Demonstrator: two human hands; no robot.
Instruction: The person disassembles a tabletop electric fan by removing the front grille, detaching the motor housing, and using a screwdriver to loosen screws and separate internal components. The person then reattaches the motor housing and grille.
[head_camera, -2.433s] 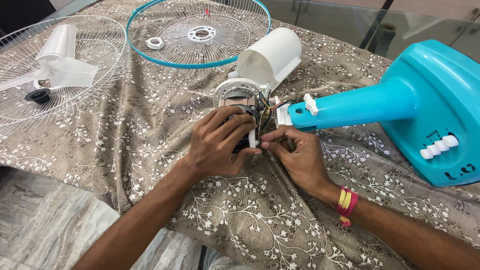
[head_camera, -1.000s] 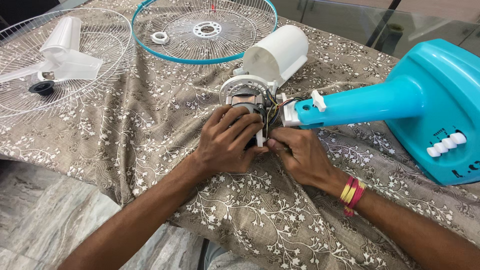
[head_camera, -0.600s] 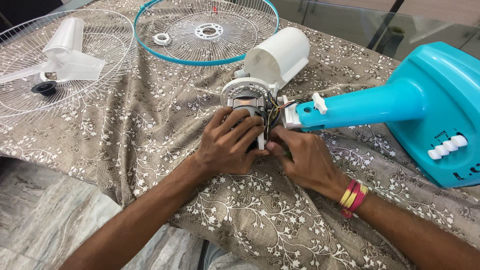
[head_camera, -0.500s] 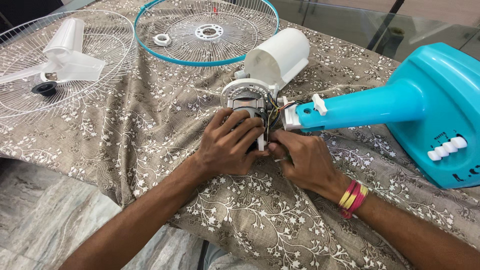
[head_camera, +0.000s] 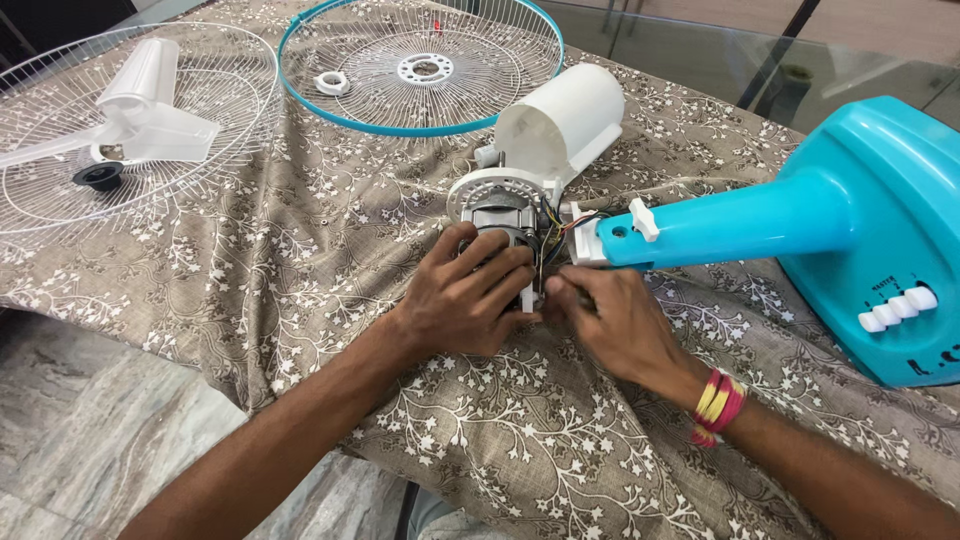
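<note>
Brown flowered cloth (head_camera: 300, 260) covers the table. On it, the left hand (head_camera: 465, 295) wraps its curled fingers around the bare fan motor (head_camera: 500, 212), while the right hand (head_camera: 610, 320) pinches at the wires (head_camera: 550, 232) just beside it, fingertips closed. Behind lie the white cover (head_camera: 565, 115), turquoise stand (head_camera: 800, 210) and two grilles (head_camera: 420, 65).
</note>
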